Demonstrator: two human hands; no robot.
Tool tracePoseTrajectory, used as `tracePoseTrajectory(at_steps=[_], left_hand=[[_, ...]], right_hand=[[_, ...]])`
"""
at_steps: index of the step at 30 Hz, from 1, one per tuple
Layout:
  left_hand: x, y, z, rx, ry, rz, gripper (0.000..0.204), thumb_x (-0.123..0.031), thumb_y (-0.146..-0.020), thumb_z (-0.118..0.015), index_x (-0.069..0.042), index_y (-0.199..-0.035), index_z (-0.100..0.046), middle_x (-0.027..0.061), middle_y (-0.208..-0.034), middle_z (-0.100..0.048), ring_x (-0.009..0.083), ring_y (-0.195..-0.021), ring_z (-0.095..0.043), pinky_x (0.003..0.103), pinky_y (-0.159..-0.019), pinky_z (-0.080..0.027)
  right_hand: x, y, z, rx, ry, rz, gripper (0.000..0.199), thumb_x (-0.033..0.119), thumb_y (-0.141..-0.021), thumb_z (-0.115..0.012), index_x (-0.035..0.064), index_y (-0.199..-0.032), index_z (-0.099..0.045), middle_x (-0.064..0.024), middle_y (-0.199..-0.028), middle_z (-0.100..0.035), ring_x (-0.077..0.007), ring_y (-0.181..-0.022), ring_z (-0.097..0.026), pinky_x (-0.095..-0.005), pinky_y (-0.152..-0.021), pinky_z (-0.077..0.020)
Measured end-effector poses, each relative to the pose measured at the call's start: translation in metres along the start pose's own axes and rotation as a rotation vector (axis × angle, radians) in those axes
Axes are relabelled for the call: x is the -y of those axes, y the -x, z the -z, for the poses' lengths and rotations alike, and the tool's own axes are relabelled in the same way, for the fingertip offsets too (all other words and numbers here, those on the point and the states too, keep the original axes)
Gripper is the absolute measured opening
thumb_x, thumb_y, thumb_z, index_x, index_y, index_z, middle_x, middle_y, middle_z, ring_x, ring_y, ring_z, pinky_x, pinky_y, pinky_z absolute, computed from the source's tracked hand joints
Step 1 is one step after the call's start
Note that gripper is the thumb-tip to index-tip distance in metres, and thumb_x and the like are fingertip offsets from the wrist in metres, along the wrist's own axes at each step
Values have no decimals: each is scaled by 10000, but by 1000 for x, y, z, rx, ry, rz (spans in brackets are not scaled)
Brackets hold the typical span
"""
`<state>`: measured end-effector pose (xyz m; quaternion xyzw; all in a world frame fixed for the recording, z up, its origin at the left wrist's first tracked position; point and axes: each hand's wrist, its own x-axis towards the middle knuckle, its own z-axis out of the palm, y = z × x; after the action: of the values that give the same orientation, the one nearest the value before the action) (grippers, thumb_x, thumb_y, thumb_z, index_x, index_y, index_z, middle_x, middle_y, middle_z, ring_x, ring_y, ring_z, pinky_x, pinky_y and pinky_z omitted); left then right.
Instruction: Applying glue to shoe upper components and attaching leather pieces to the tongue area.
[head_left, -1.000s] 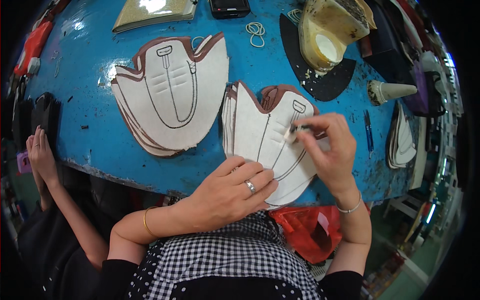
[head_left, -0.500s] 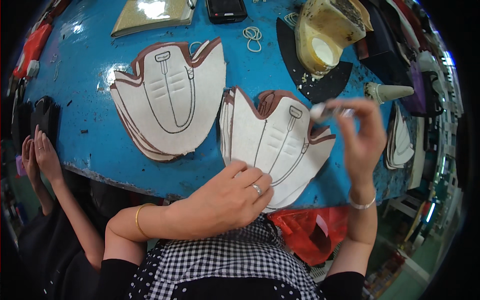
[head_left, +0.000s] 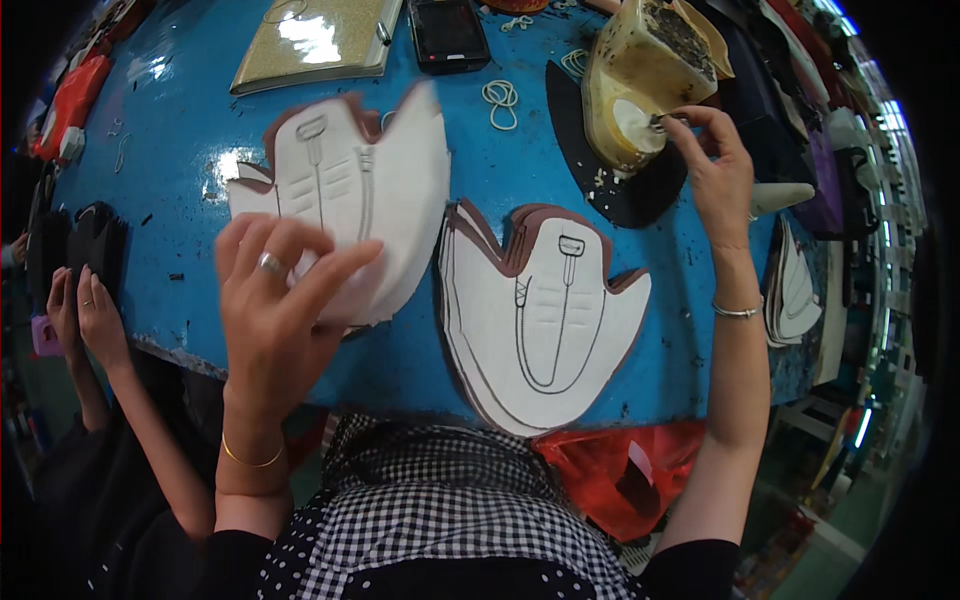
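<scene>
Left hand is lifted off the blue desk, fingers curled round the lower edge of a white shoe piece with brown trim; the piece is blurred and tilted up, so it looks to be mid-move. Just right of that hand a stack of the same shoe pieces lies flat on the desk, top one showing a stitched loop.

Right hand is stretched far forward, fingertips pinched at the mouth of a yellowish glue pot; something small, probably a brush, sits between the fingers, but its shape cannot be made out. The pot sits on a dark pad. Beyond the left hand are rubber bands, a phone and a gold notebook.

Judged step: loading glue while a fresh piece is brought up. Next move likely calls for a steady piece and a light, even stroke along its edge, no drips. Another person's hands rest at the desk edge, far left.
</scene>
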<state>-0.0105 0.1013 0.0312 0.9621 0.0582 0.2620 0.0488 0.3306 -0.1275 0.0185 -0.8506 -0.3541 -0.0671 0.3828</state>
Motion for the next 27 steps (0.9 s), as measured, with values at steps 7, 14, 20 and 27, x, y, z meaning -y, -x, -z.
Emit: tracePoseTrajectory(at_steps=[7,14,20,27], left_hand=[[-76,18,-29,255,824,-182,426,-198,-756,-810,-105,-1156,-697,107,-1267,-636,242,-1082,-625,383,-879,-479],[-102,28,-45,305,783,-290,399,-232,-799,-763,-37,-1137,-682,66,-1144,-631,225,-1082,-606,373,-887,-483],[-101,27,-39,335,685,-335,373,-257,-802,-766,-36,-1091,-686,50,-1085,-628,208,-1061,-603,366,-870,-485],[-105,24,-37,303,621,-380,284,-194,-807,-706,-24,-1035,-690,76,-1057,-637,222,-1018,-623,358,-829,-500]], right_hand=[[11,32,18,-3,57,35,145,134,-908,-738,41,-1006,-685,15,-931,-677,-57,-846,-566,-211,-777,-447],[68,105,20,365,-546,-323,148,71,-912,-703,27,-1041,-644,-52,-972,-726,-87,-850,-640,-223,-840,-487],[83,130,10,497,-149,296,222,85,-725,-835,73,-904,-704,-31,-816,-680,-185,-706,-604,-298,-703,-454],[77,117,-1,287,-15,309,270,70,-702,-845,86,-937,-712,-35,-814,-661,-206,-720,-595,-332,-683,-451]])
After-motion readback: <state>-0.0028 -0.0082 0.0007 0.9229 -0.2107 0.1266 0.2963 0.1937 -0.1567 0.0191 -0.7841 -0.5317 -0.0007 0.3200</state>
